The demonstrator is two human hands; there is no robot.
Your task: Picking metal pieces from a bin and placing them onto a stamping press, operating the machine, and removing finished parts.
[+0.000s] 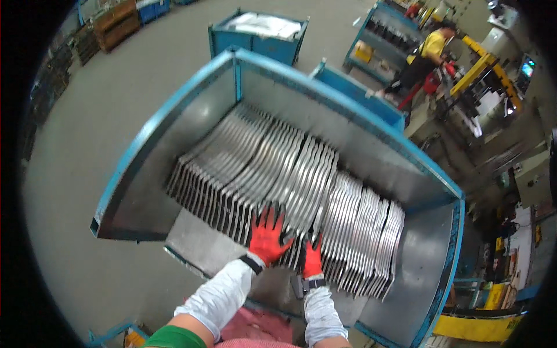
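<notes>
Both hands wear red gloves and white sleeve covers and reach down into a large blue-framed metal bin [174, 110] whose grey sheet walls slope inward. The left hand [268, 235] lies flat with its fingers spread wide, palm down on the near ends of a row of stamped sheet-metal parts [278, 168] that stand on edge, packed side by side in long curved stacks across the bin floor. The right hand [313, 259] sits just beside it, turned on edge, its fingers held close together and pushed in between two of the upright parts; whether they pinch one piece cannot be told from this angle. The stacks fill the middle of the bin from the far left wall to the near right corner, with bare grey floor [200, 240] in front of the left hand. Beyond the bin stands a second blue bin [258, 35] holding pale sheets, and at the upper right a person in a yellow top [429, 49] bends over a blue rack beside yellow machinery
</notes>
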